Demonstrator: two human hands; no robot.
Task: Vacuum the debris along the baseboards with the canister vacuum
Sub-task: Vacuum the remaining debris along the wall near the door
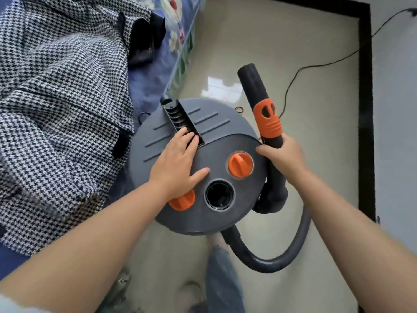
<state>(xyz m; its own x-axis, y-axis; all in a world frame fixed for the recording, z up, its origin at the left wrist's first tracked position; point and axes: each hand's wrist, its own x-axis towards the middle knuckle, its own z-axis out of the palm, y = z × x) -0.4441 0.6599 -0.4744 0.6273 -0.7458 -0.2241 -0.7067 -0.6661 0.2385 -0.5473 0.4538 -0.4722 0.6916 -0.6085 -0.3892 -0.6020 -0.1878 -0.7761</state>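
Right hand (281,158) grips upright hose nozzle (259,100).

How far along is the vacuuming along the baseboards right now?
Barely begun. Done: nothing visible. In hand: the left hand reaches into the handle recess of the round grey canister vacuum, the right hand holds the black hose wand with orange collar. Left: the black baseboard, no nozzle near it.

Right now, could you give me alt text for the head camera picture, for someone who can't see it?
Seen from above, a person's left hand rests on a round grey vacuum, fingers in its handle slot, while the right hand grips the black hose wand with an orange collar. A checked coat lies left; a black baseboard edges the floor.
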